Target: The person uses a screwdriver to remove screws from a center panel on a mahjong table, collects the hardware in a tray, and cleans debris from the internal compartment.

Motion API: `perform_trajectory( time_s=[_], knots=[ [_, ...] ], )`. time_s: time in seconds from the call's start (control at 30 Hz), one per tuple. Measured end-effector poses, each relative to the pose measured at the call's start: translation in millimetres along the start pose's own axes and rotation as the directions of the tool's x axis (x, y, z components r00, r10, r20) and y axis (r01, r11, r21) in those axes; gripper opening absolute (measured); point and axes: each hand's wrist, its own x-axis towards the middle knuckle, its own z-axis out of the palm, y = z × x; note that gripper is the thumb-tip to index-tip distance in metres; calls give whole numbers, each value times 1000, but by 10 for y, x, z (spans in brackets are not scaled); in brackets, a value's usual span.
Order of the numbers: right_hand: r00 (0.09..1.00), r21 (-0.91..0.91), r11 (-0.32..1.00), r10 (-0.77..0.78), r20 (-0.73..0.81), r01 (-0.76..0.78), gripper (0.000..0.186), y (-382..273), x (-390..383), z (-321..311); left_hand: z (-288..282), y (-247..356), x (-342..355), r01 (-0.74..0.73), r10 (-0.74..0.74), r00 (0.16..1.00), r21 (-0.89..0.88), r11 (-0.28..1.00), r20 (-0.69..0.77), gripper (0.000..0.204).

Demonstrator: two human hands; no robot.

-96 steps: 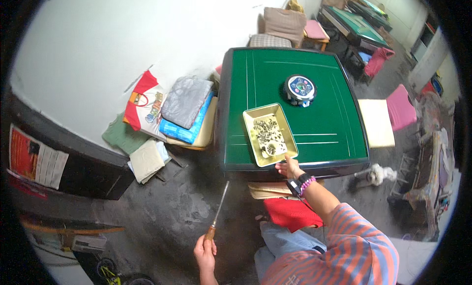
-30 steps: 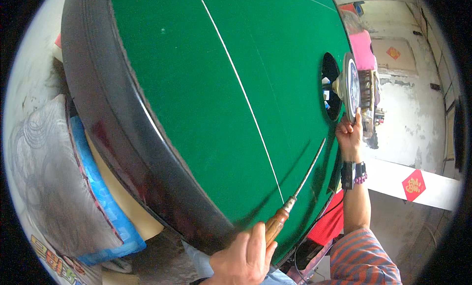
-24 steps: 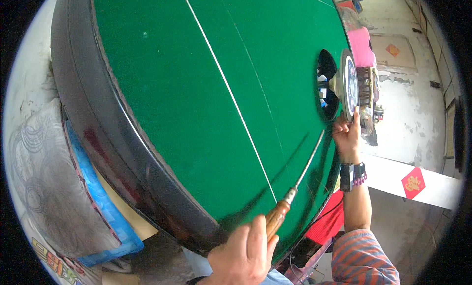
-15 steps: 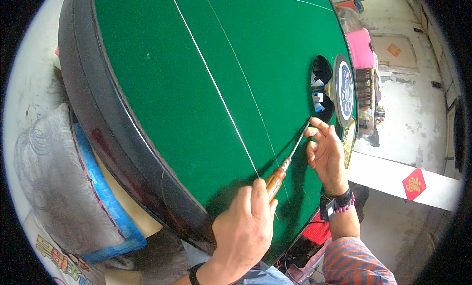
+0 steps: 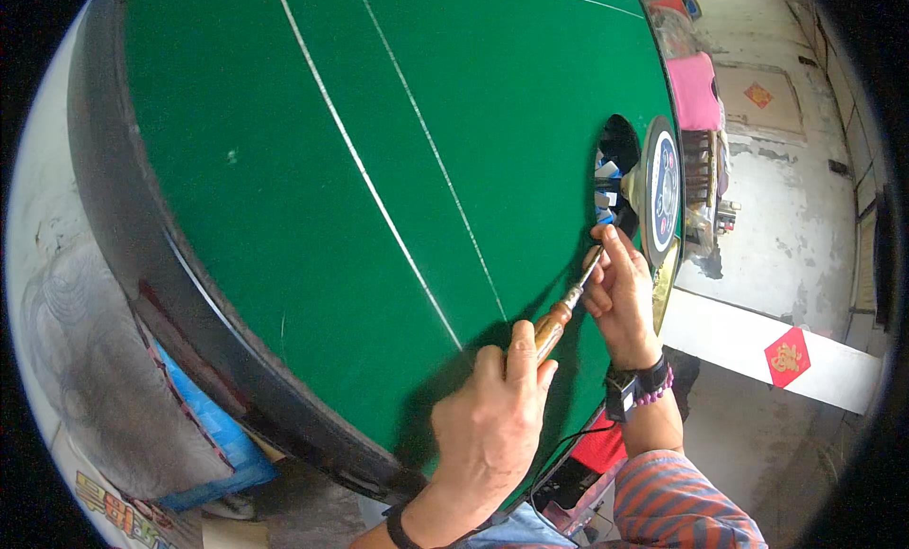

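Observation:
A screwdriver (image 5: 553, 329) with a wooden-looking handle and metal shaft slants over the green tabletop (image 5: 379, 256). My left hand (image 5: 488, 416) is wrapped round its handle. The fingers of my right hand (image 5: 625, 303) close round the tip end of the shaft; whether a small part is pinched there is hidden. Just beyond those fingertips lies a dark round opening (image 5: 620, 137) in the felt, with several blue and white mahjong tiles (image 5: 606, 197) inside. A round panel (image 5: 661, 194) with a dial-like face stands raised beside the opening.
A padded black rim (image 5: 218, 312) borders the tabletop at left. Pale lines cross the felt. A grey cushion (image 5: 123, 369) is at lower left. On the right are a white plank (image 5: 739, 341) with a red diamond paper and a pink cloth (image 5: 694, 90). A cable hangs near my right wrist.
My left hand and the screwdriver have shifted slightly right. My right fingers have drawn together at the shaft's tip. The tabletop sits a little farther left in view.

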Motion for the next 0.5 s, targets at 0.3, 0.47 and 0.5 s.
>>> perform_trajectory(
  time_s=[0.3,0.47,0.5],
  knots=[
    [1000,-4,1000,23,0,-23,24,-113,-3,102,-22,89,162,32,-33,999,71,997,13,43],
    [998,76,995,55,23,-56,21,-130,33,62,-83,113,248,-11,3,998,137,990,62,47],
    [997,103,992,73,8,-73,21,-135,37,63,-120,145,263,-8,0,998,136,991,64,47]
  ],
)
